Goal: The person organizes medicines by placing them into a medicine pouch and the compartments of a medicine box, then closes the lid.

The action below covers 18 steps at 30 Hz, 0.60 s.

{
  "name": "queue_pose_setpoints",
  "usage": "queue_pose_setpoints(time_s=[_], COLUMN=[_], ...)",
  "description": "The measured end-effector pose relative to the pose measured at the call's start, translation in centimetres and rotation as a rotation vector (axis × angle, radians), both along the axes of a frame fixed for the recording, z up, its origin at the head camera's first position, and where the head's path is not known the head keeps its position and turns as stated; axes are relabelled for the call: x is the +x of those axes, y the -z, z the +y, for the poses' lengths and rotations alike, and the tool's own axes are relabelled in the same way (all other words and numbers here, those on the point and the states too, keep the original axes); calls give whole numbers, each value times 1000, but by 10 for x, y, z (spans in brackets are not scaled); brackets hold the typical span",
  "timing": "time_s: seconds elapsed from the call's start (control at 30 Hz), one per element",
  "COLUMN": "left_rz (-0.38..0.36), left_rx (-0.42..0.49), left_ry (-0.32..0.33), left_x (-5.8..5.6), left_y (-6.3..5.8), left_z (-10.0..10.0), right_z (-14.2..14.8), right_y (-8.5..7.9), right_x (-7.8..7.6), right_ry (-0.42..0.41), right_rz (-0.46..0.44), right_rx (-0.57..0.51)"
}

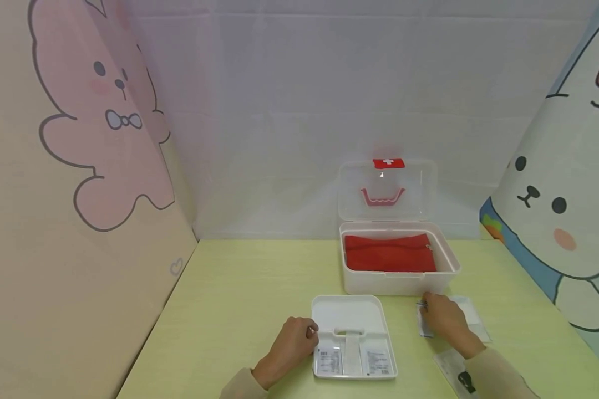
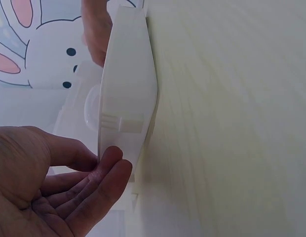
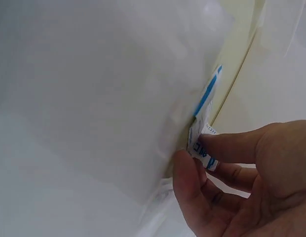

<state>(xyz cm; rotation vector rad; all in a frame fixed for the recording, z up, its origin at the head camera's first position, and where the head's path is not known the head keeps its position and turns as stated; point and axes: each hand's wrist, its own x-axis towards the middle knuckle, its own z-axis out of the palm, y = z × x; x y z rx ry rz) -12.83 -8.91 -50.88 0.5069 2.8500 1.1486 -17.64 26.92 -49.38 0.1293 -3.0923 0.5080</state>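
Observation:
On the table lies an open flat white plastic case (image 1: pixel 346 311), a handle cut-out at its middle. Its near half holds two small printed packets, one on the left (image 1: pixel 329 361) and one on the right (image 1: pixel 377 362), with a white strip between them. My left hand (image 1: pixel 290 339) is at the case's left side; in the left wrist view its thumb and fingertips (image 2: pixel 113 157) pinch the white rim. To the right, my right hand (image 1: pixel 446 317) pinches a small white packet with blue print (image 3: pixel 206 150) between thumb and fingers, low over the table.
Behind stands a white first-aid box (image 1: pixel 394 284), its clear lid (image 1: pixel 419 191) raised, with a red zip pouch (image 1: pixel 389 255) inside. Flat white packets lie by my right hand, one beyond it (image 1: pixel 471 316) and one with a dark print (image 1: pixel 449 363) under the forearm. Cloth walls surround the table.

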Motion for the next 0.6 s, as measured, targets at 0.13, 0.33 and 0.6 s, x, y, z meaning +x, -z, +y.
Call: queue_pose_setpoints(time_s=[0.13, 0.33, 0.6], left_rz=[-8, -11, 2], left_rx=[5, 10, 7], left_ry=[1, 2, 2], left_x=[0, 0, 1], left_y=[0, 0, -3], left_z=[0, 0, 0], right_z=[0, -1, -8], right_y=[2, -3, -20], right_x=[0, 3, 9], right_ry=[-11, 1, -40], right_rz=[30, 66, 232], right_rx=[22, 11, -15])
